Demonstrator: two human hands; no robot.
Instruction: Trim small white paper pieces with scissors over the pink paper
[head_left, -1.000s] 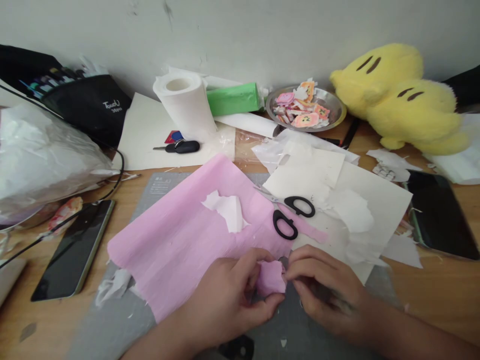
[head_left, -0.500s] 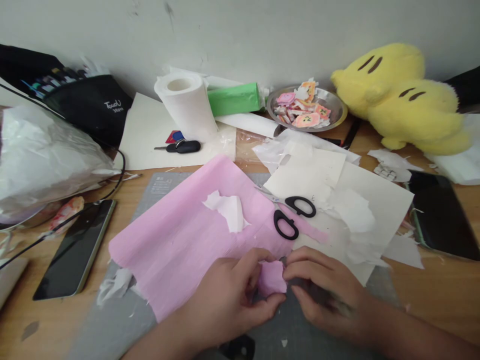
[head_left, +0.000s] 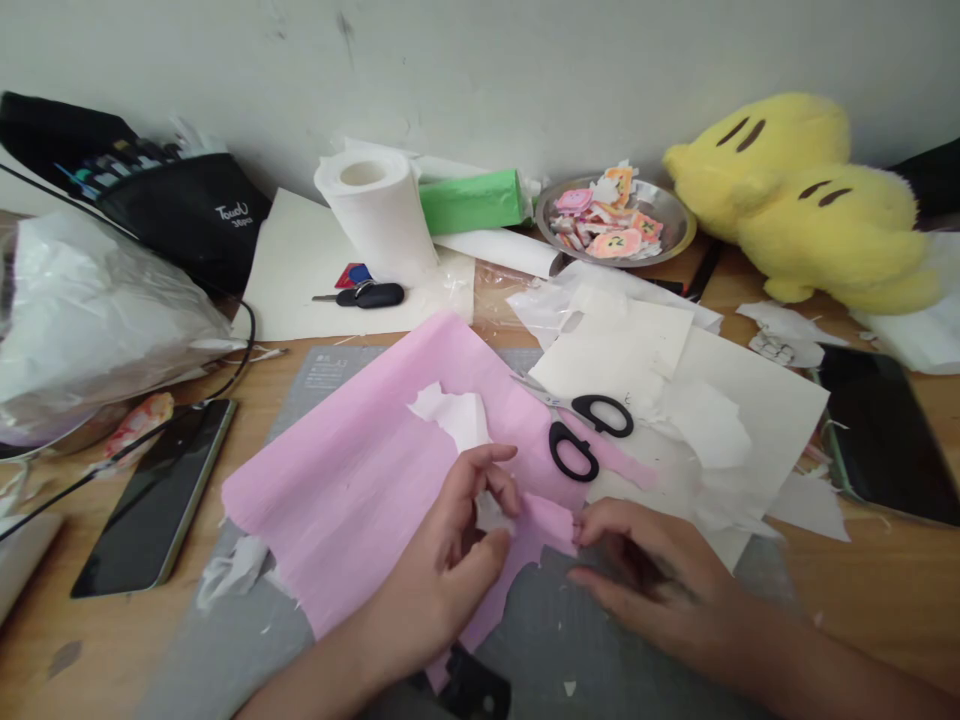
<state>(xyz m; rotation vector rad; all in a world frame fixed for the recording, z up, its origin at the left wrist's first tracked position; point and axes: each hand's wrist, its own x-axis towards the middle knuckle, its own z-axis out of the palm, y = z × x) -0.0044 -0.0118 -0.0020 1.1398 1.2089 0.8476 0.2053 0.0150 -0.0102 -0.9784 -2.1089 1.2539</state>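
Note:
My right hand (head_left: 660, 575) pinches the right end of a small pink crepe paper piece (head_left: 547, 520) between its fingers, with the thumb a little lower. Beside the piece's left end is my left hand (head_left: 457, 560), its thumb and fingers apart; whether a fingertip touches the paper is unclear. Some whitish paper (head_left: 491, 512) shows between the left fingers. Beneath lies a large pink crepe paper sheet (head_left: 352, 480) with a torn white scrap (head_left: 457, 415) on it. Black-handled scissors (head_left: 574, 450) rest just beyond my hands.
A grey cutting mat (head_left: 600, 640) covers the wooden desk. White sheets (head_left: 765, 400) lie to the right. Behind stand a paper roll (head_left: 382, 220), a green roll (head_left: 472, 200), a metal dish (head_left: 679, 240) of paper cutouts and yellow plush toys (head_left: 825, 220). Phones (head_left: 157, 510) lie at the sides.
My left hand has moved left and its fingers have spread from the small pink piece. The piece now stretches out leftward from my right hand's pinch.

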